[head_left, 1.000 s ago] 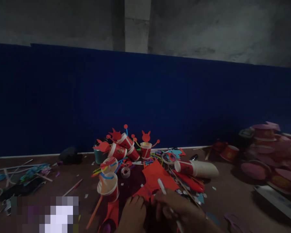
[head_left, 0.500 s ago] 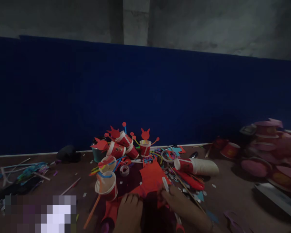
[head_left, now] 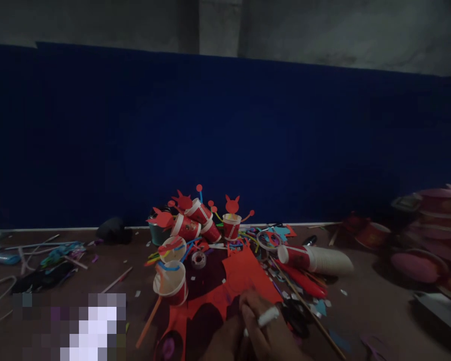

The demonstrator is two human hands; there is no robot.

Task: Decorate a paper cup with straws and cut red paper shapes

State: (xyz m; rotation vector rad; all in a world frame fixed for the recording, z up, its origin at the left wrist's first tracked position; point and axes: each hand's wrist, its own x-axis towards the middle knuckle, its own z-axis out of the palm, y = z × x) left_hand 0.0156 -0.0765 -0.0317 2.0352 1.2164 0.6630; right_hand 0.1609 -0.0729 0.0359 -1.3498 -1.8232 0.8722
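Observation:
My right hand (head_left: 262, 323) is closed around a white marker (head_left: 268, 316), low in the middle of the view. Close against it, my left hand (head_left: 223, 340) is dark and blurred, its fingers hidden. Just beyond my hands lies a sheet of red paper (head_left: 244, 273). Cut red paper scraps (head_left: 208, 301) lie to the left of it. A paper cup (head_left: 171, 283) with an orange strip and a blue strip attached stands left of the paper. Behind, a red paper cup (head_left: 231, 228) carries a red eared head and two arms.
Several decorated cups (head_left: 187, 226) lie piled at the back, near a roll of tape (head_left: 199, 259). A stack of cups (head_left: 323, 259) lies on its side at right, beside a wooden stick (head_left: 304, 303) and black scissors (head_left: 296, 316). A blue wall (head_left: 225, 125) rises behind.
My hands have come together near the bottom edge. My right hand has moved down with the marker, which now points differently. The whole scene has shifted slightly right as my head turned.

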